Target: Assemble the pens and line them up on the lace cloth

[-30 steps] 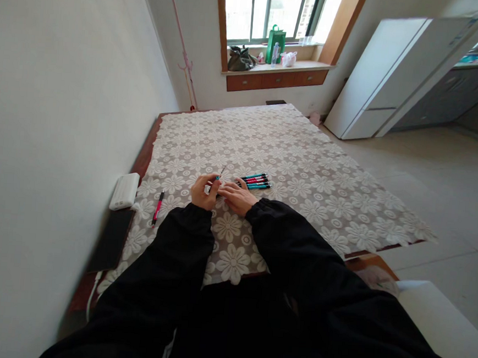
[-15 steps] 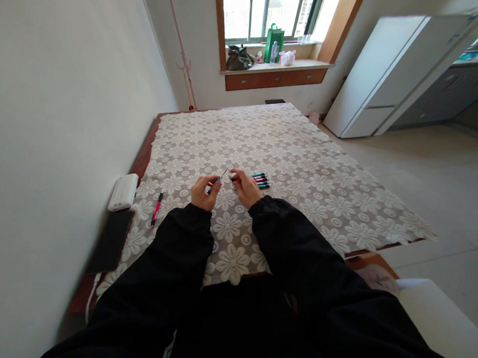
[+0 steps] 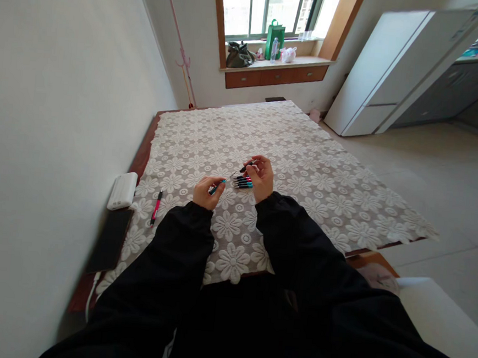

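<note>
My left hand is closed around a dark and blue pen body, which points up to the right. A thin, pale, slender piece shows just beyond that pen body's end; I cannot tell which part it joins. To the right and slightly higher, my right hand pinches a short black pen part between thumb and fingers. Below and beside this hand several pens with blue or red barrels lie in a row on the floral lace tablecloth, partly hidden by the hand.
A red and black pen lies apart on the left. Along the wall edge are a white power bank and a dark flat device with a white cable. A white chair stands at the lower right.
My right hand has moved up and to the right, away from my left, carrying the black part. More of the pen row's left end shows. My left hand has hardly moved.
</note>
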`<state>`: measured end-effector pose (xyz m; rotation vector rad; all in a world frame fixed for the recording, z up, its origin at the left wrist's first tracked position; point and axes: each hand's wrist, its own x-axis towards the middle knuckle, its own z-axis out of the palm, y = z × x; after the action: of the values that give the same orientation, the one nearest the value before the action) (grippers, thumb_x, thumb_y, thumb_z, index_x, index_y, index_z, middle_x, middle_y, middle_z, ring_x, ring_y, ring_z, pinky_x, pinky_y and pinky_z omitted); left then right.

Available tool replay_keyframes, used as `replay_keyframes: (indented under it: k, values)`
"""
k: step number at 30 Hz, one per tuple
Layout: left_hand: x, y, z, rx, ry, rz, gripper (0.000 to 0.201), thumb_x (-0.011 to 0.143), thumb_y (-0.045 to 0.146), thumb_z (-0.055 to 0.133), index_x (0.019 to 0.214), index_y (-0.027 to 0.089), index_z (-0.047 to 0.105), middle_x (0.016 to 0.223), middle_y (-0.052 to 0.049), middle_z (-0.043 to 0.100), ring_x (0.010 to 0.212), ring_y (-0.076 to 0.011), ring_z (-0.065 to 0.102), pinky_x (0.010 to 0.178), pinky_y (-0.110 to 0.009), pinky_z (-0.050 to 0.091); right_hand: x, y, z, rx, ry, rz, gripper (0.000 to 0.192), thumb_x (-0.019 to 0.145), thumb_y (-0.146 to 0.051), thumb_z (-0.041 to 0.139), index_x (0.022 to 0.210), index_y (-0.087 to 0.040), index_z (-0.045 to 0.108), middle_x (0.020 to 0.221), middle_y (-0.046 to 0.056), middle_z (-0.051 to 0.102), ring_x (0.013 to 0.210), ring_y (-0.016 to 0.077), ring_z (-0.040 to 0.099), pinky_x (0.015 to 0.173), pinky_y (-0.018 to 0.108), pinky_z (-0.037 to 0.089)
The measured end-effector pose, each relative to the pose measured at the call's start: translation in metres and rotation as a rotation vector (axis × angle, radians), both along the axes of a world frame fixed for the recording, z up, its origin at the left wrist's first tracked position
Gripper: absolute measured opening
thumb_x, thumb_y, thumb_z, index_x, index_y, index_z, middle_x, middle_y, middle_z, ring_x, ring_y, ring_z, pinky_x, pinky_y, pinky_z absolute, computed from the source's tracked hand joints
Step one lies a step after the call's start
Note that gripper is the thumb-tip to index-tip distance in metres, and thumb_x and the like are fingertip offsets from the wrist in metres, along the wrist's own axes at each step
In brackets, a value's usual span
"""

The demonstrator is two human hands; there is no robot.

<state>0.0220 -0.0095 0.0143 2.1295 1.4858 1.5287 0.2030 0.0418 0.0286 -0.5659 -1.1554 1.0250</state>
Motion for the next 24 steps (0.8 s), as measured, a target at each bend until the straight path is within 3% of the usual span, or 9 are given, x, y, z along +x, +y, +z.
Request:
replay_keyframes:
  k: [14,24]
  values:
    - [-0.001,0.001,-0.004,-0.008,0.028,-0.018,0.017,0.088,0.031,0.062,0.097,0.022,0.074,0.085,-0.004,0.073,0.076,-0.0165,0.064,0.073,-0.031,0.054,-0.002,-0.002,-0.002,-0.002,-0.071,0.032,0.039,0.081,-0.044,0.072,0.107,-0.026,0.048,0.093,0.000,0.062,0.074,0.0127,0.059,0.063,0.027,0.053]
    - [0.001,0.000,-0.001,-0.005,0.059,-0.010,0.018,0.088,0.034,0.062,0.095,0.022,0.073,0.081,-0.004,0.073,0.074,-0.0168,0.065,0.071,-0.032,0.054,-0.006,-0.010,-0.003,-0.091,-0.192,0.169,0.042,0.075,-0.044,0.074,0.103,-0.024,0.050,0.092,0.002,0.065,0.075,0.0139,0.059,0.065,0.028,0.052]
